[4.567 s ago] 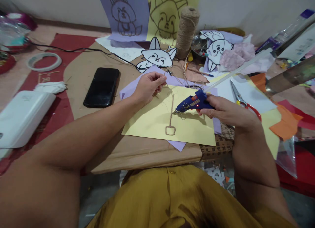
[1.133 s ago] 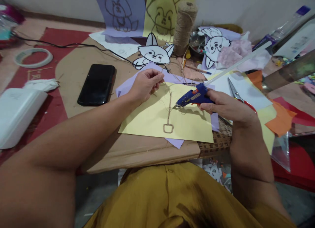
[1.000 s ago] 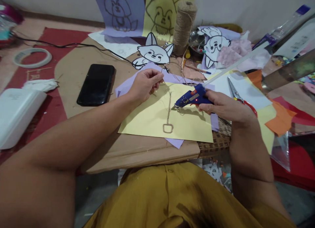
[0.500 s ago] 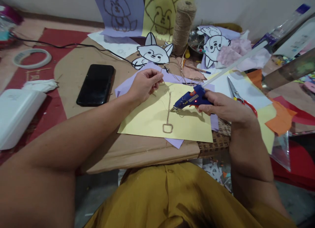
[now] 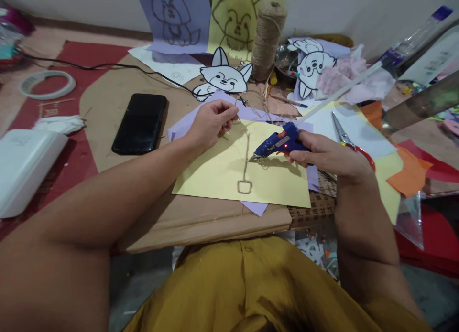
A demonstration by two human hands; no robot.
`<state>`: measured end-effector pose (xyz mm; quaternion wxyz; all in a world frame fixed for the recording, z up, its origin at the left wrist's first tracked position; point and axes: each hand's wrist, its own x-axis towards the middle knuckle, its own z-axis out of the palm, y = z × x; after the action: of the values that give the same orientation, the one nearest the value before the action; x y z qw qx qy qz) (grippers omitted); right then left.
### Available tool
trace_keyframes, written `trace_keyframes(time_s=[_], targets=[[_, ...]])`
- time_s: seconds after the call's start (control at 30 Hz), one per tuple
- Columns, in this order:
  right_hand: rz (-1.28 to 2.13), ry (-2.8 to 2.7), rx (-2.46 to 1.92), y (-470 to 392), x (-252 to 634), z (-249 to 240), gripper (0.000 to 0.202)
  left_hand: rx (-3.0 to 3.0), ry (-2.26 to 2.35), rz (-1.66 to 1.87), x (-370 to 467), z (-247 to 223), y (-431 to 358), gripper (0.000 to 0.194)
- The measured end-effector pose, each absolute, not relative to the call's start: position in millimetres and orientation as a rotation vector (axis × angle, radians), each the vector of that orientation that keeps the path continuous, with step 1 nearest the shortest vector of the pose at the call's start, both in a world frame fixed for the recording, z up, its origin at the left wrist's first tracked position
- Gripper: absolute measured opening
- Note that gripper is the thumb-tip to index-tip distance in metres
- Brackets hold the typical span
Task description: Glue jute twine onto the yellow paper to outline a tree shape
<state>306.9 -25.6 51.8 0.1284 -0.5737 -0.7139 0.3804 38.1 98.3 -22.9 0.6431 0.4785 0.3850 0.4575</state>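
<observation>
My left hand is closed in a pinch on a thin strand of brown twine above the upper left of a yellow sheet. On that sheet, twine forms a straight line ending in a small rounded square near the bottom edge. My right hand is wrapped round a blue hot glue gun with a lit red light. A long translucent glue stick sticks out of its back. The nozzle points down and left, close beside the twine line; whether it touches the paper I cannot tell.
Behind the sheet stand a twine spool and a paper fox cutout. Red-handled scissors lie to the right. On the left are a black phone, a tape roll, a white box-shaped device and a black cable.
Almost nothing differs. The glue gun and its glue stick have tilted very slightly; my left hand keeps its pinch in nearly the same spot.
</observation>
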Motion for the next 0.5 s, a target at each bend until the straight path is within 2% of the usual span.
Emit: trace_keyframes(time_s=[0.5], targets=[[1.039,-2.05,-1.652,-24.2,316.6,50.9,0.035,1.083,0.852,1.05,37.5,-23.2,98.7,0.022]])
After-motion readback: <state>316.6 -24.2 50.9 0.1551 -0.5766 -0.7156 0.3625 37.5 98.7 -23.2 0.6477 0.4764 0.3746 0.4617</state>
